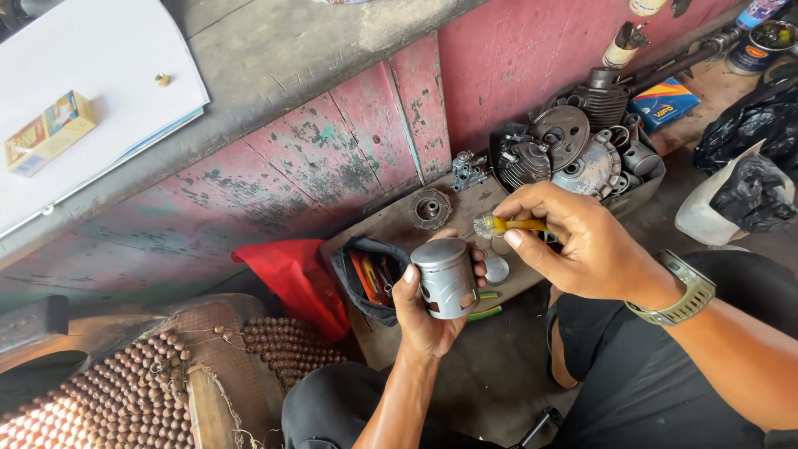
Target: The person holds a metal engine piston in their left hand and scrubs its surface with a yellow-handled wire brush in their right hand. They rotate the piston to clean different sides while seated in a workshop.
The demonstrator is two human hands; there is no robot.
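Left hand [426, 312] is clenching a piston [445, 278] by its skirt; looks rigid, weighty, slick. Right hand [582, 241] is pinching a brush [509, 224] just above it.

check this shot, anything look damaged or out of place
The red wall panel behind the work area has badly chipped, flaking paint. Engine parts lie heaped loosely in a tray. The piston in the left hand shows no clear damage.

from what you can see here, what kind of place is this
Most likely a small engine or motorbike repair workshop. The left hand holds a metal piston, the right hand holds a small brush, and a tray of greasy engine parts sits by the worn red wall.
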